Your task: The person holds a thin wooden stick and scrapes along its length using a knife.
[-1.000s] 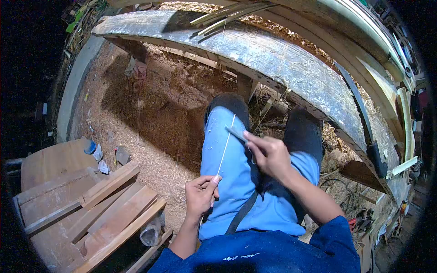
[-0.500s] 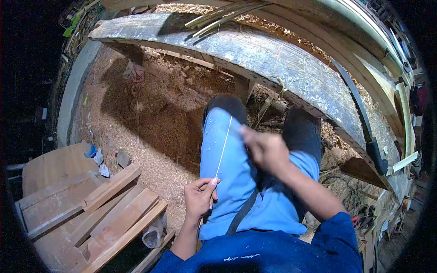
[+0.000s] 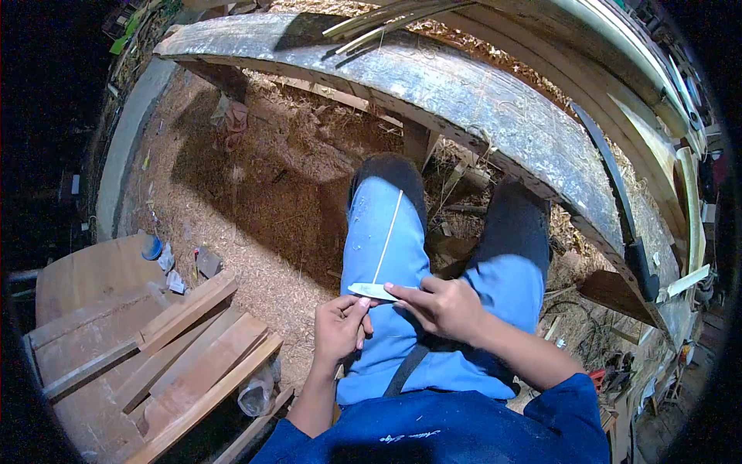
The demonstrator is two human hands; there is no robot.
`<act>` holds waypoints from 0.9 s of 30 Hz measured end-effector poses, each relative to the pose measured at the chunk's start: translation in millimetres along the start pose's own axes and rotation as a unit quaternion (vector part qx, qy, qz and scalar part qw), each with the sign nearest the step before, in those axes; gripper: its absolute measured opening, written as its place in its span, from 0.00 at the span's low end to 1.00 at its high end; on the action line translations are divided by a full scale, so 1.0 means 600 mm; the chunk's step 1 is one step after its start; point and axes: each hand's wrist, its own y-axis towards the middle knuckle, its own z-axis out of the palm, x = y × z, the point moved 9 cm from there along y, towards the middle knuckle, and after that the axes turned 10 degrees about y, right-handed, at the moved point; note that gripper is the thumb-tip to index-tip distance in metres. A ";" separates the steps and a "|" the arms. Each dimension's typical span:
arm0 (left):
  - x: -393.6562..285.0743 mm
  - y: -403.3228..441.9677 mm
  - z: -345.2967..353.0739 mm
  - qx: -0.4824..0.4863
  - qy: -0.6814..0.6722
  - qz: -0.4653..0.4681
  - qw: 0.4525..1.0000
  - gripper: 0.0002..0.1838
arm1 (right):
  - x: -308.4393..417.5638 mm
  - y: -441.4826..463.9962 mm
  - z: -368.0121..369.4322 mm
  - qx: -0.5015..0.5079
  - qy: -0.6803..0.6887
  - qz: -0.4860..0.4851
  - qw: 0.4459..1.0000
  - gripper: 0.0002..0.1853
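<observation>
1. The left hand (image 3: 338, 331) has its fingers pinched near the low end of the thin stick (image 3: 389, 232). The stick lies along the blue pant leg (image 3: 362, 259), its far end near the knee.
2. The right hand (image 3: 452, 311) has its fingers closed around the knife (image 3: 371, 291). The blade lies across the stick's low end, right by the left fingertips.
3. I think the knife could nick those fingertips if it slips toward them, since they are so close.
4. A hard push down could cut the pants or the leg, because the leg is right under the blade.
5. The stick looks thin, so a deep bite could snap it. I can't tell which way the sharp edge faces.
6. The bench (image 3: 464, 97) edge is past the knees, apart from both hands. The boards (image 3: 207, 368) are off to the left. Over the lap there is open room.
</observation>
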 end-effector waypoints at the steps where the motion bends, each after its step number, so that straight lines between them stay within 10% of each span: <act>1: -0.002 0.001 0.001 0.003 -0.004 0.008 1.000 0.16 | 0.000 -0.002 0.003 0.012 -0.008 0.005 1.000 0.20; 14: -0.005 -0.014 0.001 -0.040 0.004 0.004 0.999 0.11 | -0.087 0.031 -0.058 -0.119 -0.042 0.084 0.988 0.24; 19: -0.005 -0.011 -0.002 -0.056 0.001 0.014 0.998 0.13 | -0.024 0.017 -0.011 0.016 -0.055 0.012 0.998 0.20; 21: -0.008 -0.011 0.000 -0.057 0.004 0.011 0.998 0.13 | -0.082 0.036 -0.056 -0.149 -0.019 0.066 0.986 0.21; 27: -0.003 -0.010 -0.002 -0.057 0.006 0.009 0.998 0.13 | -0.039 0.035 -0.031 -0.023 -0.077 0.048 0.996 0.17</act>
